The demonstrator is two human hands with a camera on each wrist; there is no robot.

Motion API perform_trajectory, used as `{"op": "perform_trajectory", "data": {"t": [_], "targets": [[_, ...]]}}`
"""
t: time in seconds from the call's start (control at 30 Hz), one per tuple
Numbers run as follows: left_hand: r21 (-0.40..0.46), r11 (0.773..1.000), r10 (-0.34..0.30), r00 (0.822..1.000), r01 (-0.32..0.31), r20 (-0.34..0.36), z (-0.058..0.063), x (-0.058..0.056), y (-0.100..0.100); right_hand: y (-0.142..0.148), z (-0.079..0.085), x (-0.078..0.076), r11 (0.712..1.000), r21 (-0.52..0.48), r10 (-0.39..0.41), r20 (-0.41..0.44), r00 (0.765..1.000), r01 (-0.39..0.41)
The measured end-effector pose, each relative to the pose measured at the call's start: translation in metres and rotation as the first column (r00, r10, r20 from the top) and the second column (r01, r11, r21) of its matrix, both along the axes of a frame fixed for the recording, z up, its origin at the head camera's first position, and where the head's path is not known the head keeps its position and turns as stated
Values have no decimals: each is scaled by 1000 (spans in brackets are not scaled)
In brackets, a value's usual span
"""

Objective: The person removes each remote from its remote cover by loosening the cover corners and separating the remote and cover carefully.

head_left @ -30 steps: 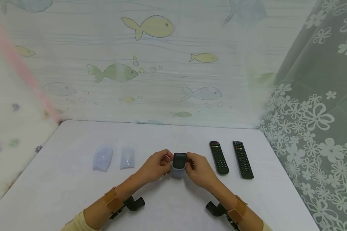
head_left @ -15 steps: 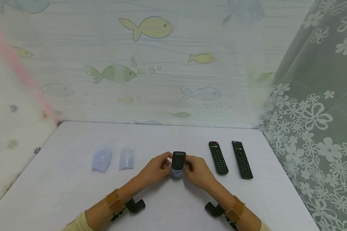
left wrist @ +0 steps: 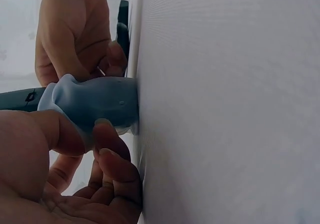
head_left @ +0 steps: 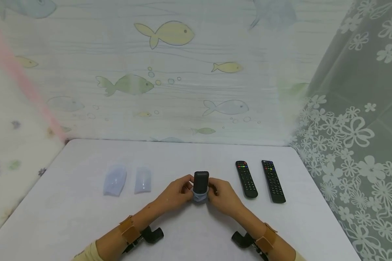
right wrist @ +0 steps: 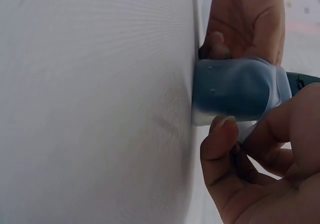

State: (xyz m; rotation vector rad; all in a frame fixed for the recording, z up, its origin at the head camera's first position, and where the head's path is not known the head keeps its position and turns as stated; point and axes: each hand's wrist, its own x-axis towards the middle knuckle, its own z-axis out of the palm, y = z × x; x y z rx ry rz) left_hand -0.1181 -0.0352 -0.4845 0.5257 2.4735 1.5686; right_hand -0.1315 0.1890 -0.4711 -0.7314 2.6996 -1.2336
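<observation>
A black remote control (head_left: 201, 182) stands on end at the middle of the table, its lower part inside a translucent bluish silicone cover (head_left: 200, 197). In the left wrist view the rim of the cover (left wrist: 102, 102) is folded and bunched around the remote, and its bottom end meets the table. My left hand (head_left: 175, 193) pinches the cover's rim from the left with thumb and fingers. From the other side, my right hand (head_left: 225, 197) pinches the rim too, and the right wrist view shows its fingertips (right wrist: 222, 131) against the cover (right wrist: 235, 89).
Two black remotes, a shorter one (head_left: 246, 179) and a longer one (head_left: 273, 182), lie to the right. On the left lie two translucent covers, a wider one (head_left: 115, 180) and a narrower one (head_left: 143, 180). A white cloth spreads over the table (head_left: 196, 239).
The cover's rim has come lower and bunched up, so more of the black remote shows above it. Both hands have moved slightly down with the rim, still holding it.
</observation>
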Motion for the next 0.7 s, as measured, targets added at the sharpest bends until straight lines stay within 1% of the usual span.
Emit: {"op": "perform_trajectory", "data": {"t": [0.13, 0.23, 0.43, 0.7], "targets": [[20, 1000, -9, 1000, 8, 7, 0, 1, 0, 1, 1, 0, 1000, 19, 1, -52, 999, 0], [31, 999, -9, 1000, 8, 6, 0, 1, 1, 3, 3, 1, 1000, 13, 0, -82, 997, 1], [30, 1000, 7, 1000, -7, 3, 0, 3, 2, 5, 10, 4, 1000, -1, 8, -103, 995, -8], [40, 998, 39, 998, -40, 43, 3, 5, 4, 5, 21, 9, 999, -39, 24, -110, 994, -28]]}}
